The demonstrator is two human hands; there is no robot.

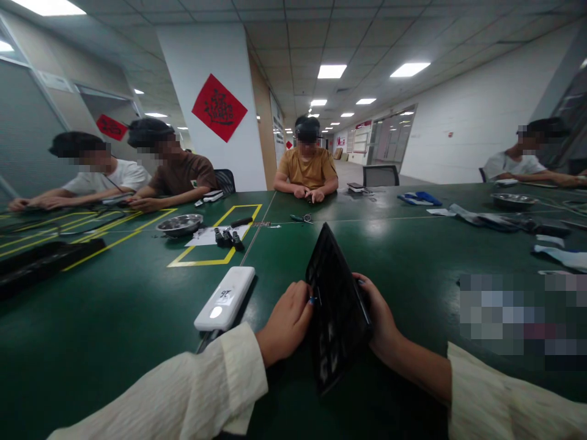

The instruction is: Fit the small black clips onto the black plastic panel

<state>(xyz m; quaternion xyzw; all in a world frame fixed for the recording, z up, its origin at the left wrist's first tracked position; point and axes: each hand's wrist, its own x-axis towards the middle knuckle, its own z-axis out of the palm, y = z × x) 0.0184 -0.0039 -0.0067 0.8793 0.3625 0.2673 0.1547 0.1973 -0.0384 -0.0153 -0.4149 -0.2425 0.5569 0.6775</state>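
Note:
A thin black rectangular panel (337, 321) with a dark, partly glossy face is held up on a slant above the green table. My right hand (383, 315) grips it by the right edge, fingers going behind it. At its left face, my left hand (288, 318) is closed, thumb and fingers pressed together. A small blue bit (312, 300) shows by the left thumb tip; whether it is held or part of the panel I cannot make out. Left of that hand lies a white power bank (225, 298) marked 26, a cable at its near end.
Beyond the power bank are a metal bowl (180, 224), several black pieces (229, 238) on white paper and a dark-handled tool (241, 222). Small pliers-like item (301, 218) lies mid-table. Cloths (486, 217) and another bowl (512, 201) are at right. Several people sit around the green table (137, 318).

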